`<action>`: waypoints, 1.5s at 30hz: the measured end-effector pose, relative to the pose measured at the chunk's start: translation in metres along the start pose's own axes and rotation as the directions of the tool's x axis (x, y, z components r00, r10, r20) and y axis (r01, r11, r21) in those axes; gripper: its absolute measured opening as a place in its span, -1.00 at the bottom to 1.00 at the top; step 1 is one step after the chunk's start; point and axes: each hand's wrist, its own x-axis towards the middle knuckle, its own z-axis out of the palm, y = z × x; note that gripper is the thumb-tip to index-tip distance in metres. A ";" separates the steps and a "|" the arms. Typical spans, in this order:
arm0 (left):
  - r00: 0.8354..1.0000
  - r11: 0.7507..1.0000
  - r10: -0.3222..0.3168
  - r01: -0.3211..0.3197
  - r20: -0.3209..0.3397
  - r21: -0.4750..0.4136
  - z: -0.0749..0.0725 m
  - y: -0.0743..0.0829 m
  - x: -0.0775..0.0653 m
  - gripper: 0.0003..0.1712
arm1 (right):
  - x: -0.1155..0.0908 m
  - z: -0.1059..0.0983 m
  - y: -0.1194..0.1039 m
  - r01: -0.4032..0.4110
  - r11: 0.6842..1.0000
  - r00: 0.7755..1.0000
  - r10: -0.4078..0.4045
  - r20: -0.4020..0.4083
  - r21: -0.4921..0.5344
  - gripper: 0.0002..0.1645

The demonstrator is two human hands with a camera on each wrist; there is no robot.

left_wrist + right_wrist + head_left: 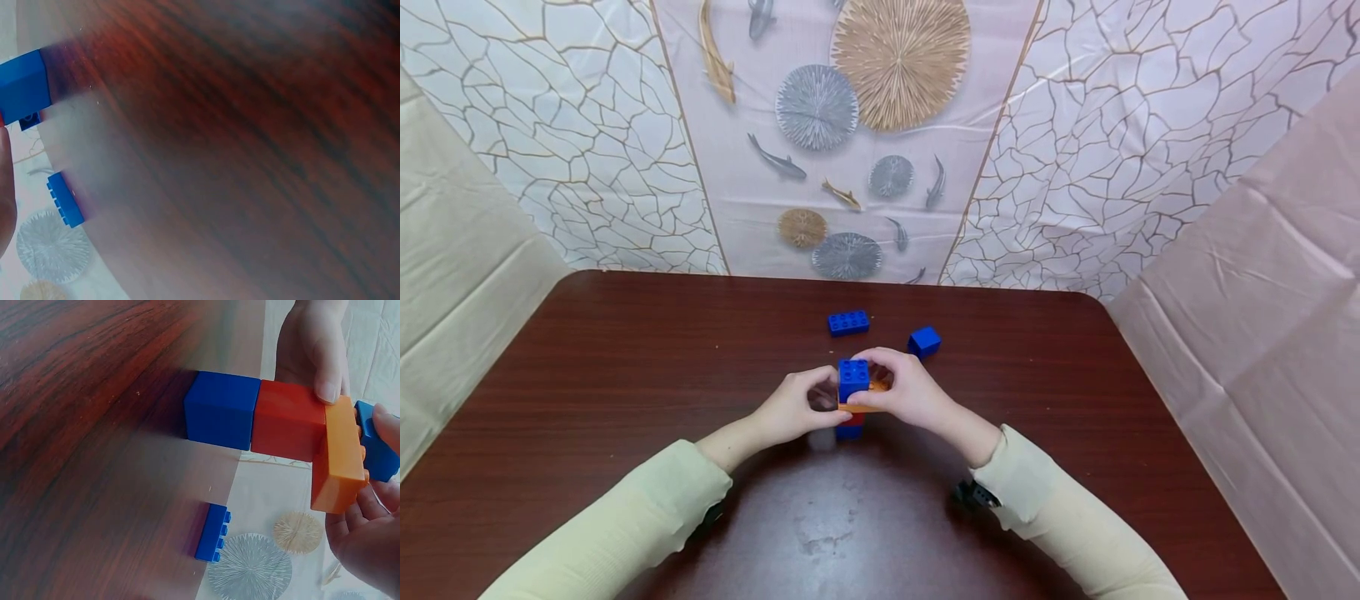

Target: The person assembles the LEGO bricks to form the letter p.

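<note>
A stack of toy building bricks stands upright between both hands. At its foot is a blue brick (222, 412), then a red brick (289, 422), then a longer orange brick (342, 450) that juts out to the right. A smaller blue brick (853, 375) with studs sits at the top, over the orange brick's left end. My right hand (913, 390) pinches this top brick between thumb and fingers. My left hand (788, 410) grips the stack from the left, its thumb at the seam of red and orange. The left wrist view mostly misses the hands.
Behind the stack, a long blue brick (848, 323) lies studs up on the brown table (625, 375). Another blue brick (924, 342) rests tipped over beyond the right hand. A patterned cloth wall (891, 242) rises at the table's far edge.
</note>
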 end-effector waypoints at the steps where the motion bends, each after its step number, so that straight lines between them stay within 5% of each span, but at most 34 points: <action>1: 1.000 1.000 -0.002 0.002 0.003 -0.001 0.000 0.000 0.000 -0.71 | 0.000 0.001 0.000 0.006 1.000 1.000 -0.006 -0.002 -0.002 -0.51; 19: 1.000 1.000 0.004 -0.004 -0.003 0.013 0.000 0.000 -0.001 -0.69 | -0.001 -0.003 -0.004 0.110 0.988 0.994 -0.109 0.009 -0.113 -0.43; 34: 1.000 1.000 0.012 -0.011 -0.007 0.023 -0.001 0.000 0.000 -0.70 | 0.002 -0.005 -0.014 0.168 0.973 0.986 -0.167 0.017 -0.157 -0.55; 45: 1.000 1.000 -0.011 0.011 0.017 0.017 -0.001 0.000 0.001 -0.69 | -0.001 -0.016 -0.011 0.106 0.981 0.993 -0.095 0.072 -0.161 -0.49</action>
